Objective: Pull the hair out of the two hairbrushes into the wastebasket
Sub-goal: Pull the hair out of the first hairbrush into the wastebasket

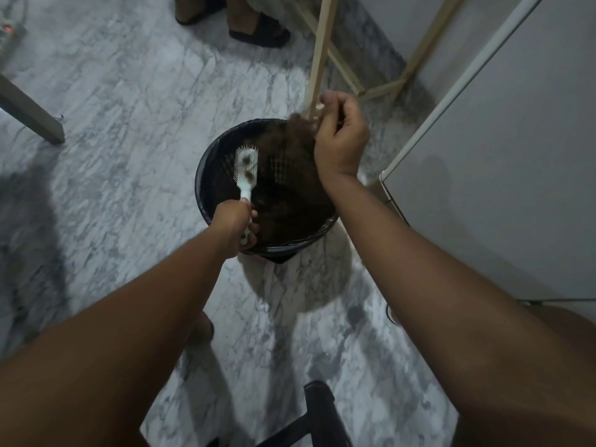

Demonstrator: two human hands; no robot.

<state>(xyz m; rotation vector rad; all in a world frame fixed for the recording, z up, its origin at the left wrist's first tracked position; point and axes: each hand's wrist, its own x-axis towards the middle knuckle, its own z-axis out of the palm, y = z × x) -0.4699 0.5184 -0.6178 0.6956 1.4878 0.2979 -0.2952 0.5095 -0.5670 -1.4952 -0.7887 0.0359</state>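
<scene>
A black mesh wastebasket (209,175) with a dark liner stands on the marble floor, with brown hair lying inside it. My left hand (233,225) grips the handle of a white hairbrush (246,171) held over the basket, bristles up, with small tufts of hair still caught in it. My right hand (340,137) is raised above the basket's far right rim, fingers closed on a blurred clump of brown hair (298,129) that hangs toward the basket. Only one hairbrush is in view.
A grey cabinet or appliance (503,156) stands at the right. A wooden frame (322,53) leans behind the basket. Another person's feet in dark sandals (258,30) are at the top. A table leg (32,114) is at the left, a black chair part (319,411) below.
</scene>
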